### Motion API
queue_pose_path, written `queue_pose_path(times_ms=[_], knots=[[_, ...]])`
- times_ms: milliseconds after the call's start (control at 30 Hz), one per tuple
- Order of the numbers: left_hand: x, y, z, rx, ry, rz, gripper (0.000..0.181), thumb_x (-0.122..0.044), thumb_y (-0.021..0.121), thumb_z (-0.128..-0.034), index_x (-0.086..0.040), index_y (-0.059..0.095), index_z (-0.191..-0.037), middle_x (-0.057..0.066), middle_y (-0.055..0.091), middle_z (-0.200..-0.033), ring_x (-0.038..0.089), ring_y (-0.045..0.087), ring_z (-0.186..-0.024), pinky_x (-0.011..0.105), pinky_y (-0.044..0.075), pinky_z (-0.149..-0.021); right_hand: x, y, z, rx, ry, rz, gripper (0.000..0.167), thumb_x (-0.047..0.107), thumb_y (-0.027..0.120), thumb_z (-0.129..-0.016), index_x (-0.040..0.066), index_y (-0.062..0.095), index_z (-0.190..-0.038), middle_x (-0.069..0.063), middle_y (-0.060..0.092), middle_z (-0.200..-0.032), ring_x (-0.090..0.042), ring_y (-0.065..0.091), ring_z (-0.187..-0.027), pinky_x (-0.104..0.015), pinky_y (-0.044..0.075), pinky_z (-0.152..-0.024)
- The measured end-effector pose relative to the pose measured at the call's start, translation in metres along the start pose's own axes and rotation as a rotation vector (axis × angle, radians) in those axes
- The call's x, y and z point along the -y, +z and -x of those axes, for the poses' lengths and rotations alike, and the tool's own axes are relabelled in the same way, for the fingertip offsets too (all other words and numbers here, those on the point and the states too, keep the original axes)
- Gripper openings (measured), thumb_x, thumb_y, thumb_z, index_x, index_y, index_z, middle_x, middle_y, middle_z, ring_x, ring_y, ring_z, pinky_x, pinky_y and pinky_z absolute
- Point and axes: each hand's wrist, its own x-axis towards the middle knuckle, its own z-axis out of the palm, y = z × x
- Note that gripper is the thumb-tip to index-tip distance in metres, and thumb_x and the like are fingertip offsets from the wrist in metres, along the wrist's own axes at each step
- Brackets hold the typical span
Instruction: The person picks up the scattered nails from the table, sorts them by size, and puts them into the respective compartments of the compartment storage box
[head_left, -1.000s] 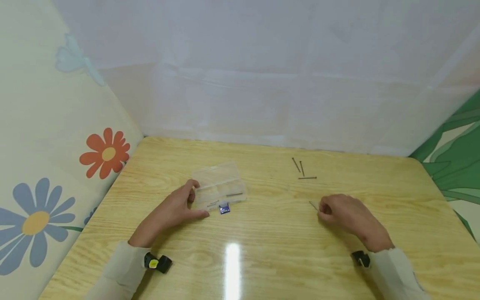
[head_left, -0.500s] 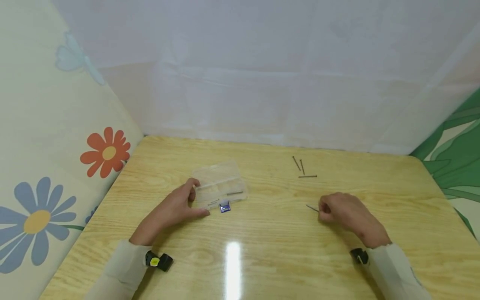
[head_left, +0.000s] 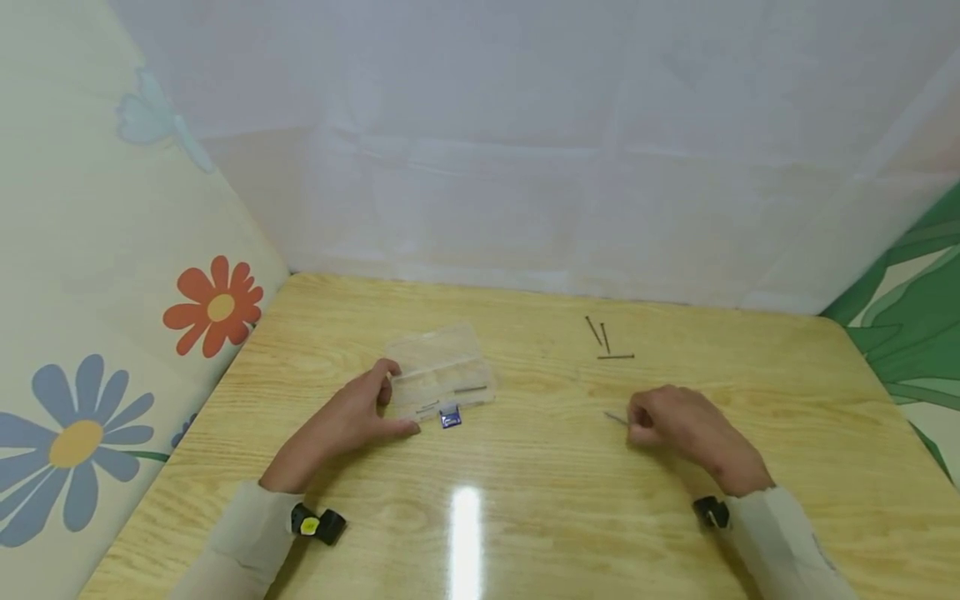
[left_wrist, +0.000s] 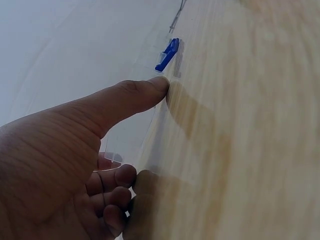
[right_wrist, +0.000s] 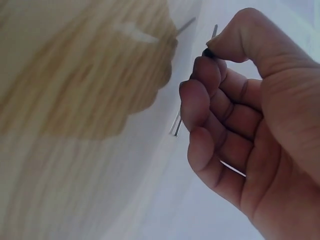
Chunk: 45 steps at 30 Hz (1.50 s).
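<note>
Vs. the prev. frame, R hand (head_left: 678,429) is shifting slightly toward the L edge of the desk (head_left: 540,475), bringing a pinched nail (head_left: 616,417) nearer the clear box (head_left: 408,392); L hand (head_left: 348,415) is staying put, & the loose nails (head_left: 615,357) are lying as before.

R hand is pinching its nail btwn thumb & fingertips, w/ the shank poking out toward the box. That nail's hanging over the desk, R of mid., well apart from the box.

The box is lying L of mid., nearer the desk's far L corner than the far R one. It's holding a long nail (head_left: 470,389) in its R part & what look like smaller nails (head_left: 427,407) nr its near L corner; can't tell exact compartments. A blue tab (left_wrist: 168,56) is sitting on its near side. L hand is gripping the box's L side, thumb reaching along the front.

Three loose nails are lying nr the desk's far edge, R of mid., two slanting, one crosswise.
</note>
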Motion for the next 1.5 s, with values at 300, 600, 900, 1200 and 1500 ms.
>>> queue_pose_path(times_ms=[300,600,900,1200,1500], knots=[[0.001,0.0,-0.001,-0.005,-0.001,-0.004,0.082,-0.04,0.091,-0.078,-0.002,0.044,-0.133,0.006,0.049,-0.09,0.02,0.046,-0.075,0.035,0.039,-0.066,0.017,0.001,-0.017,-0.024,-0.085,0.04,0.017,0.007,0.067,-0.08,0.022,0.061,-0.077,0.014,0.05,-0.069,-0.004,0.043,-0.061,-0.028,0.04,-0.057],[0.001,0.001,-0.001,-0.001,0.0,-0.004,0.083,-0.04,0.09,-0.0783,-0.001,0.044,-0.134,0.007,0.049,-0.09,0.019,0.046,-0.075,0.035,0.039,-0.065,0.037,0.009,-0.039,-0.04,-0.175,0.029,0.02,0.005,0.065,-0.079,0.023,0.057,-0.075,0.014,0.045,-0.067,-0.004,0.04,-0.061,-0.026,0.038,-0.058],[0.002,0.002,-0.002,-0.001,0.004,-0.003,0.083,-0.041,0.09,-0.0784,-0.001,0.044,-0.134,0.006,0.049,-0.09,0.019,0.046,-0.075,0.035,0.039,-0.066,0.057,0.011,-0.063,-0.038,-0.23,0.01,0.02,0.004,0.064,-0.081,0.022,0.056,-0.075,0.012,0.045,-0.067,-0.004,0.04,-0.06,-0.027,0.039,-0.059],[0.003,0.002,-0.001,-0.004,0.007,-0.003,0.083,-0.041,0.09,-0.0783,-0.001,0.044,-0.134,0.006,0.049,-0.09,0.019,0.046,-0.075,0.035,0.039,-0.065,0.077,0.016,-0.085,-0.014,-0.267,0.004,0.018,0.005,0.064,-0.08,0.022,0.058,-0.075,0.013,0.05,-0.068,-0.005,0.045,-0.061,-0.026,0.042,-0.058],[0.002,0.002,-0.001,-0.007,0.017,-0.013,0.081,-0.038,0.091,-0.0785,0.0,0.044,-0.133,0.006,0.048,-0.088,0.018,0.045,-0.073,0.034,0.039,-0.065,0.093,0.02,-0.106,0.011,-0.282,0.031,0.02,0.005,0.064,-0.082,0.024,0.058,-0.075,0.013,0.053,-0.069,-0.004,0.047,-0.062,-0.027,0.044,-0.06]])
